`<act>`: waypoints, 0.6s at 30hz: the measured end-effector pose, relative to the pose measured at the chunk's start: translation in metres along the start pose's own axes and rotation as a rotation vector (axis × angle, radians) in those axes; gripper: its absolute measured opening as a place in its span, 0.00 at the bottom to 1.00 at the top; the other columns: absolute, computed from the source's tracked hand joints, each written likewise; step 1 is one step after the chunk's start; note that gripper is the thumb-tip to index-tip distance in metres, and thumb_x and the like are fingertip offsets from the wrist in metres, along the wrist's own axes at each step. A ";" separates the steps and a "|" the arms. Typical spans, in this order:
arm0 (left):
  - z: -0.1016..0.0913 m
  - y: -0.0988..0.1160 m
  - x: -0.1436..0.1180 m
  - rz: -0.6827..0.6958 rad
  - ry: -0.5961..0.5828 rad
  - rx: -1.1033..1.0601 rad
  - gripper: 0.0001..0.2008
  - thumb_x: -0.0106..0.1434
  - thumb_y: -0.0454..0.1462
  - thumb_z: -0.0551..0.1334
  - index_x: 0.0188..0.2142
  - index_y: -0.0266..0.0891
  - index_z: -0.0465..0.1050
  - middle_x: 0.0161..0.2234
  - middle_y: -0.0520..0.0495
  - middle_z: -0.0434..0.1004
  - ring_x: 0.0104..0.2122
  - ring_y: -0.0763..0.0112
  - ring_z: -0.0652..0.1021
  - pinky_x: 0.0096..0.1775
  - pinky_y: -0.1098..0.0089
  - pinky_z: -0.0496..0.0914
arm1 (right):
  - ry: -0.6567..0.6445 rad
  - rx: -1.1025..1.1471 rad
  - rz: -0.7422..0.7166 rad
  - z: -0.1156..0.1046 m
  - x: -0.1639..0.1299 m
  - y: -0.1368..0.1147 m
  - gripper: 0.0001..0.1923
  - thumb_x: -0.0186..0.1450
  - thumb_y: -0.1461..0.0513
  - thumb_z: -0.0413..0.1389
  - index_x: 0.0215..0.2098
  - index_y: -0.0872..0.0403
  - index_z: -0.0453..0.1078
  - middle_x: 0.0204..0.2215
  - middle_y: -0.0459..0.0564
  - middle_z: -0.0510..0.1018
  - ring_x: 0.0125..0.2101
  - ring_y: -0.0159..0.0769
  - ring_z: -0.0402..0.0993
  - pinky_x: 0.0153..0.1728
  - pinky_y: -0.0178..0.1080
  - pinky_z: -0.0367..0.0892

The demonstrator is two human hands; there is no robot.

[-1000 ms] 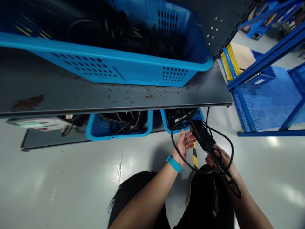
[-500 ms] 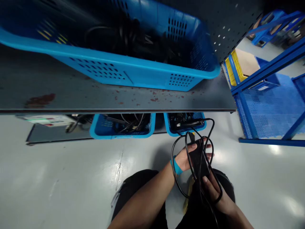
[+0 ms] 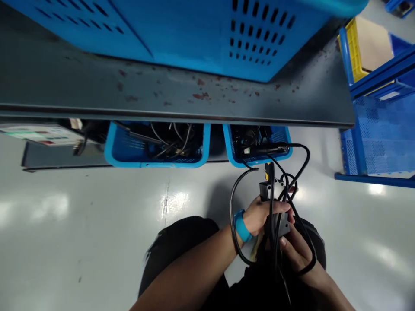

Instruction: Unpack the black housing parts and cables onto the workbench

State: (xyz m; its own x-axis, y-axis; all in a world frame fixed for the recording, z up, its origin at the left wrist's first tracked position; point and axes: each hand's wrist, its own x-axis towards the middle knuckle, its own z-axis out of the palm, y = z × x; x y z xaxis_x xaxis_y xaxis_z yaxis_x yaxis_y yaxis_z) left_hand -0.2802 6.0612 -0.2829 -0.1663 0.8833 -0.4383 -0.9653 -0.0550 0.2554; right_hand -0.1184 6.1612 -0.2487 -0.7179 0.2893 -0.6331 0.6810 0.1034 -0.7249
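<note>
A black power adapter point(image 3: 285, 227) with a pale grey face is held between my two hands above my knees. My left hand point(image 3: 259, 214), with a teal band at the wrist, has its fingers wrapped across the upper part. My right hand point(image 3: 298, 252) grips the lower end, its thumb on the edge. Loose loops of black cable point(image 3: 232, 206) hang around both hands and hide part of the adapter. At its far end is a black connector with a yellow mark point(image 3: 267, 171). Another long black piece point(image 3: 264, 150) with a cable lies across the small blue basket point(image 3: 229, 149).
A second blue basket point(image 3: 109, 149) of cables is on the lower shelf, beside a flat printed item point(image 3: 42, 133) at left. Above, a large blue basket point(image 3: 188, 39) rests on the worn grey shelf point(image 3: 155, 97). Blue racking point(image 3: 353, 142) with a yellow crate point(image 3: 352, 49) stands at right.
The adapter has been turned over, from its plain black side to its grey side. My left fingers now cross over it. The view has shifted, with the shelf higher in the picture.
</note>
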 end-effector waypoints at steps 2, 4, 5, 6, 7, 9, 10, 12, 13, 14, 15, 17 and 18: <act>0.000 0.001 -0.003 0.017 0.015 0.002 0.15 0.48 0.45 0.68 0.25 0.33 0.76 0.29 0.43 0.76 0.28 0.68 0.75 0.32 0.69 0.70 | -0.131 -0.136 -0.057 -0.015 0.007 -0.013 0.25 0.67 0.52 0.57 0.61 0.49 0.68 0.49 0.53 0.78 0.49 0.44 0.74 0.51 0.42 0.71; 0.000 0.004 -0.007 0.069 0.030 -0.013 0.13 0.48 0.43 0.67 0.25 0.33 0.75 0.29 0.44 0.75 0.29 0.67 0.75 0.35 0.67 0.71 | -0.114 -0.267 -0.118 -0.035 0.021 -0.024 0.18 0.68 0.55 0.56 0.56 0.49 0.71 0.45 0.52 0.79 0.43 0.40 0.76 0.46 0.39 0.72; 0.000 0.006 -0.009 0.093 0.036 -0.023 0.12 0.48 0.42 0.67 0.27 0.34 0.75 0.28 0.44 0.75 0.30 0.67 0.75 0.37 0.67 0.71 | -0.012 -0.298 -0.149 -0.045 0.032 -0.026 0.16 0.69 0.56 0.55 0.53 0.50 0.73 0.42 0.51 0.80 0.41 0.38 0.76 0.44 0.38 0.73; -0.001 0.008 -0.010 0.111 0.040 -0.031 0.12 0.48 0.41 0.67 0.29 0.34 0.76 0.27 0.45 0.75 0.30 0.66 0.76 0.37 0.66 0.71 | 0.128 -0.290 -0.182 -0.053 0.044 -0.027 0.14 0.69 0.57 0.54 0.51 0.50 0.74 0.40 0.51 0.80 0.40 0.37 0.77 0.44 0.38 0.73; -0.002 0.009 -0.012 0.118 0.040 -0.035 0.12 0.47 0.40 0.67 0.31 0.34 0.76 0.27 0.45 0.74 0.31 0.65 0.76 0.37 0.65 0.71 | 0.267 -0.242 -0.222 -0.060 0.059 -0.027 0.14 0.69 0.57 0.55 0.51 0.50 0.74 0.40 0.50 0.79 0.41 0.37 0.77 0.45 0.39 0.73; -0.004 0.011 -0.015 0.106 0.042 -0.021 0.14 0.48 0.40 0.67 0.33 0.34 0.76 0.27 0.45 0.75 0.31 0.63 0.77 0.37 0.65 0.71 | 0.407 -0.077 -0.299 -0.068 0.093 -0.027 0.19 0.66 0.56 0.59 0.55 0.49 0.70 0.43 0.50 0.78 0.44 0.38 0.77 0.49 0.43 0.73; -0.006 0.012 -0.016 0.095 0.047 -0.002 0.14 0.48 0.40 0.67 0.33 0.33 0.75 0.28 0.44 0.75 0.31 0.63 0.77 0.36 0.64 0.71 | 0.396 0.009 -0.332 -0.069 0.112 -0.028 0.24 0.63 0.56 0.63 0.57 0.48 0.68 0.46 0.51 0.77 0.46 0.39 0.77 0.50 0.45 0.73; -0.008 0.011 -0.018 0.080 0.069 0.037 0.13 0.48 0.41 0.68 0.30 0.33 0.75 0.28 0.43 0.75 0.31 0.63 0.77 0.35 0.65 0.71 | 0.303 0.115 -0.394 -0.065 0.150 -0.034 0.34 0.55 0.55 0.69 0.57 0.46 0.66 0.50 0.50 0.76 0.48 0.40 0.75 0.49 0.44 0.74; -0.008 0.011 -0.018 0.078 0.082 0.052 0.13 0.47 0.41 0.68 0.29 0.33 0.74 0.28 0.43 0.75 0.30 0.64 0.76 0.34 0.65 0.71 | 0.252 0.130 -0.415 -0.061 0.168 -0.039 0.37 0.52 0.55 0.71 0.57 0.46 0.65 0.49 0.49 0.76 0.48 0.40 0.75 0.47 0.44 0.74; -0.008 0.011 -0.019 0.077 0.097 0.064 0.13 0.47 0.41 0.68 0.28 0.33 0.74 0.28 0.43 0.75 0.29 0.65 0.76 0.34 0.66 0.71 | 0.217 0.124 -0.435 -0.056 0.184 -0.045 0.39 0.50 0.54 0.72 0.57 0.46 0.65 0.48 0.48 0.76 0.47 0.40 0.75 0.46 0.43 0.75; -0.008 0.012 -0.019 0.078 0.113 0.070 0.13 0.46 0.41 0.67 0.28 0.33 0.74 0.27 0.44 0.74 0.29 0.65 0.76 0.33 0.66 0.71 | 0.200 0.097 -0.454 -0.050 0.197 -0.052 0.40 0.49 0.53 0.73 0.57 0.47 0.65 0.45 0.47 0.77 0.45 0.39 0.76 0.45 0.42 0.75; -0.007 0.014 -0.020 0.084 0.144 0.060 0.13 0.44 0.40 0.67 0.28 0.34 0.73 0.27 0.45 0.73 0.28 0.67 0.75 0.32 0.67 0.71 | 0.214 -0.011 -0.489 -0.039 0.215 -0.064 0.38 0.51 0.52 0.72 0.57 0.48 0.66 0.38 0.45 0.77 0.40 0.36 0.75 0.43 0.40 0.74; -0.007 0.016 -0.021 0.087 0.153 0.057 0.13 0.44 0.40 0.67 0.29 0.34 0.73 0.27 0.45 0.73 0.27 0.68 0.75 0.31 0.67 0.71 | 0.248 -0.074 -0.512 -0.033 0.219 -0.069 0.35 0.52 0.52 0.71 0.55 0.50 0.67 0.37 0.45 0.77 0.38 0.35 0.75 0.41 0.39 0.73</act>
State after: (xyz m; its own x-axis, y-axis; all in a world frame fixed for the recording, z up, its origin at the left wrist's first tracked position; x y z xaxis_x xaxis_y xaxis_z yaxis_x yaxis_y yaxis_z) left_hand -0.2935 6.0385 -0.2756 -0.2812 0.7948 -0.5378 -0.9338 -0.0975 0.3442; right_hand -0.3175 6.2492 -0.3285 -0.9097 0.3985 -0.1169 0.2697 0.3529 -0.8959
